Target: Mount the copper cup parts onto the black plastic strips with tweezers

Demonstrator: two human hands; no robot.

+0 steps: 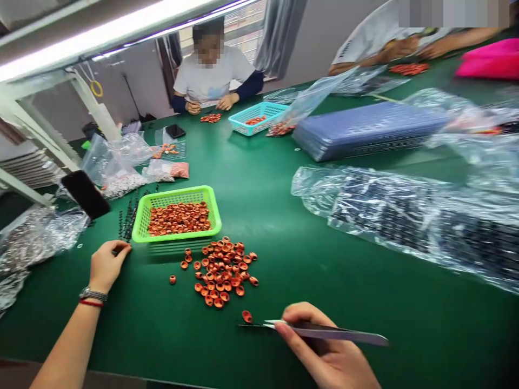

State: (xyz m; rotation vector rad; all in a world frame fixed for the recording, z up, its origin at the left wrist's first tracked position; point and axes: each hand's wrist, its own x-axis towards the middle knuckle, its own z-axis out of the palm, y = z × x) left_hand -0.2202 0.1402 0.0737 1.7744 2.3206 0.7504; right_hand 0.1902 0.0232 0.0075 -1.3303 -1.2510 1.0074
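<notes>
My right hand [324, 351] is pinched on the tweezers [320, 330], tips just beside one copper ring [247, 316] on the green surface [308, 270]. My left hand [106, 265] rests fingers-down, holding nothing, near the lime basket [141, 216]. The loose ring pile [221, 270] sits between them, in front of the basket.

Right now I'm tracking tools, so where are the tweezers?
In the head view, the tweezers are at bottom centre-right, held in the right hand, tips beside a lone orange ring just below the loose ring pile.
</notes>
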